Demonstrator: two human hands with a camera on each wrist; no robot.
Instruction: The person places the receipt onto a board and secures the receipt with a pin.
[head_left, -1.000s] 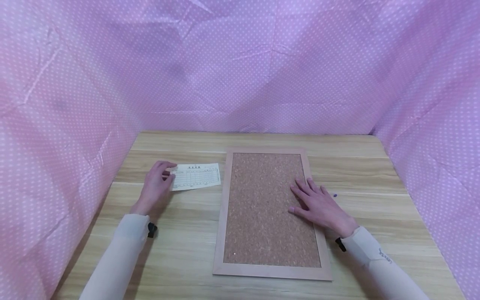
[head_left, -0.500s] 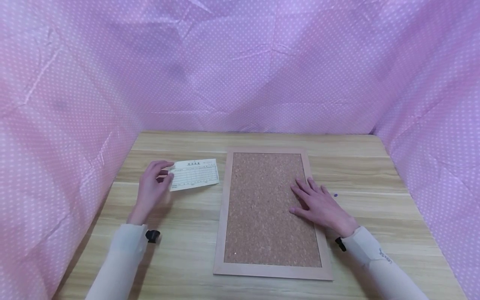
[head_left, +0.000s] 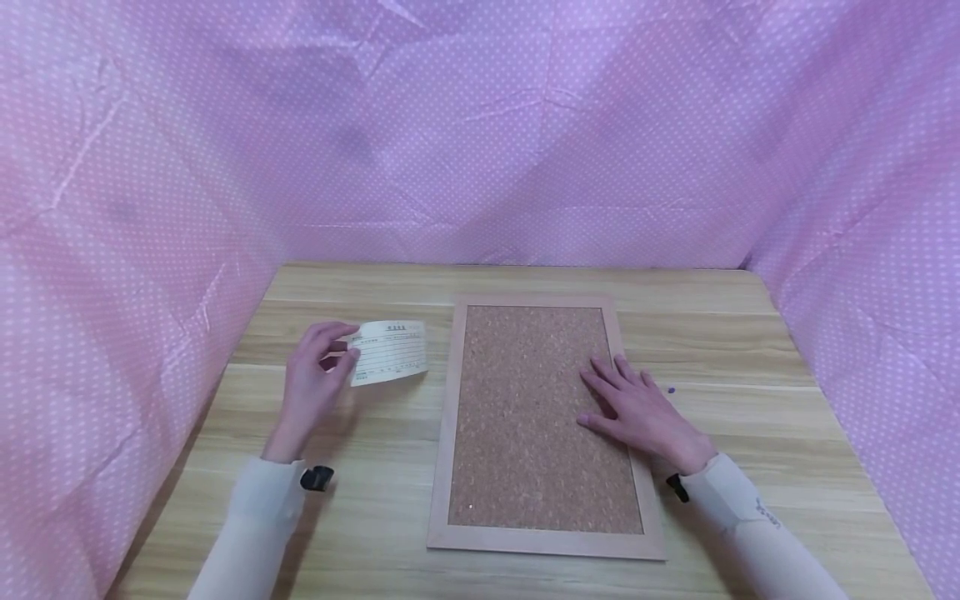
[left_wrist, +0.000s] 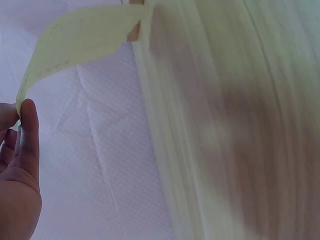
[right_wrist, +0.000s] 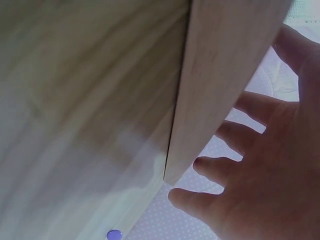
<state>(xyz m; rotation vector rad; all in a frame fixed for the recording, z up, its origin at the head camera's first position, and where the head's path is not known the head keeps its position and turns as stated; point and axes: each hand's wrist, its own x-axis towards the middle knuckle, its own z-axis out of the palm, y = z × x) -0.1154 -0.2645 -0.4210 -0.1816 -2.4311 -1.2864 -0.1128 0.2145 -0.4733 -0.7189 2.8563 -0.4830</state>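
My left hand [head_left: 315,375] pinches the left edge of a small pale printed paper form [head_left: 393,354] between thumb and fingers. The paper is raised off the table and bends, which shows as an arc in the left wrist view, where the same form [left_wrist: 82,37] springs from the fingertips. To its right lies a wood-framed cork board [head_left: 532,450], flat on the table. My right hand [head_left: 648,421] rests on the board's right side with fingers spread, across the frame and onto the cork. A small purple round piece [head_left: 671,390] lies right of the board.
The wooden table [head_left: 375,508] reaches back to a pink polka-dot cloth [head_left: 480,150] hanging on three sides. A tiny white spot [head_left: 470,506] marks the cork's lower left. Each wrist wears a black strap device, partly under the sleeves.
My left hand has lifted the paper form from the table, then shifted slightly right with it. The form has gone from nearly flat to curved. My right hand and the cork board stay put.
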